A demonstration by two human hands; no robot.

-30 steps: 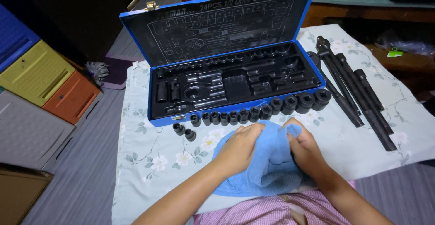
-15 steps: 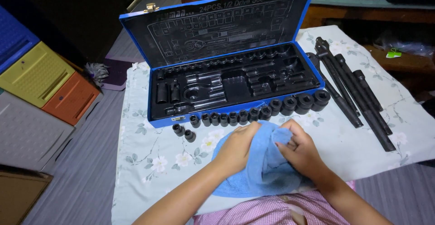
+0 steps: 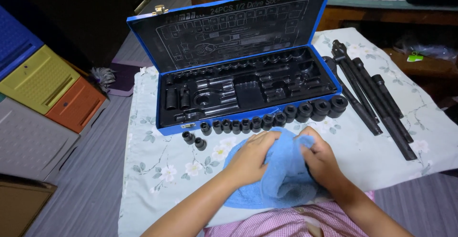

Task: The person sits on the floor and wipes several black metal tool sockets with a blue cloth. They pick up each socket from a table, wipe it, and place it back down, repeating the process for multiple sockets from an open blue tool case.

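A: The right hand [image 3: 320, 160] has pulled the towel [image 3: 281, 175] back over its fingers; both grips bunch it closed, with the left hand [image 3: 250, 157].

B: Beyond?

A: Sockets [image 3: 274, 118] line the open blue case [image 3: 248, 82], its tray holding few tools; bars [image 3: 377, 98] lie right.

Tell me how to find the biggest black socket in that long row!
Start at the open blue tool case on the flowery cloth. Along its front edge runs a row of black sockets that grow larger toward the right. The biggest socket is the last one on the right end, nearest the long black bars, and wider than every neighbour.
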